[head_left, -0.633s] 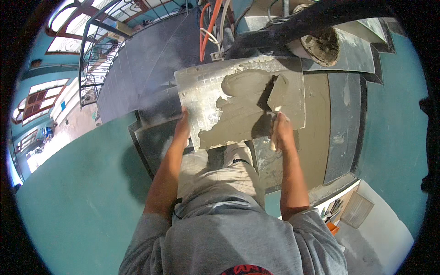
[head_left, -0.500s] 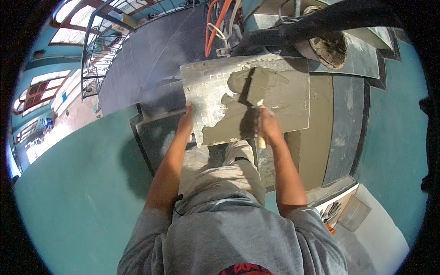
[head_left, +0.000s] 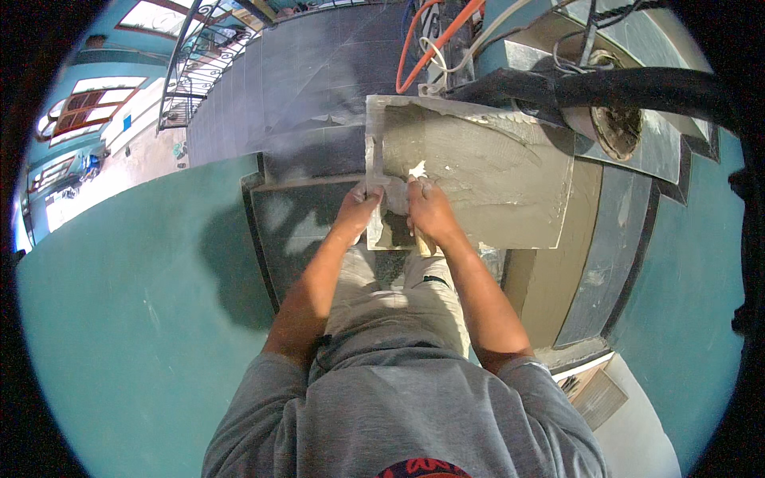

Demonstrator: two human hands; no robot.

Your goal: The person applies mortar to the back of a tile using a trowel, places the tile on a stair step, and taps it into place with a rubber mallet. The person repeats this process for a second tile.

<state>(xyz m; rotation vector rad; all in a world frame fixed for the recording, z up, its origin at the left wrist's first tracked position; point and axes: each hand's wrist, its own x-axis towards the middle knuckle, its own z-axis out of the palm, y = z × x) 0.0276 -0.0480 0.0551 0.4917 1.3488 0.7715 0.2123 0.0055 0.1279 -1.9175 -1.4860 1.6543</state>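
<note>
A large rectangular tile (head_left: 510,183) is held up in front of my lap, its upward face spread with wet grey mortar. My left hand (head_left: 361,211) is closed on its left edge near the lower corner, with the thumb over the top face. In my right hand (head_left: 433,211) is a trowel (head_left: 424,242), its light wooden handle showing below the fist. The trowel's blade blends into the mortar, so its outline is hard to make out. Mortar now reaches almost to the tile's left edge, where a pale strip shows.
A mortar-crusted bucket (head_left: 617,131) stands far right on a step, beyond a thick black bar (head_left: 637,86). Orange cable (head_left: 440,48) hangs behind the tile. Grey mortar bed (head_left: 550,263) covers a step at right. Teal walls flank both sides; a tool box (head_left: 596,396) sits lower right.
The trowel has moved left across the tile, close to my left hand. Mortar now covers the formerly bare left part. The tile appears further right in view.
</note>
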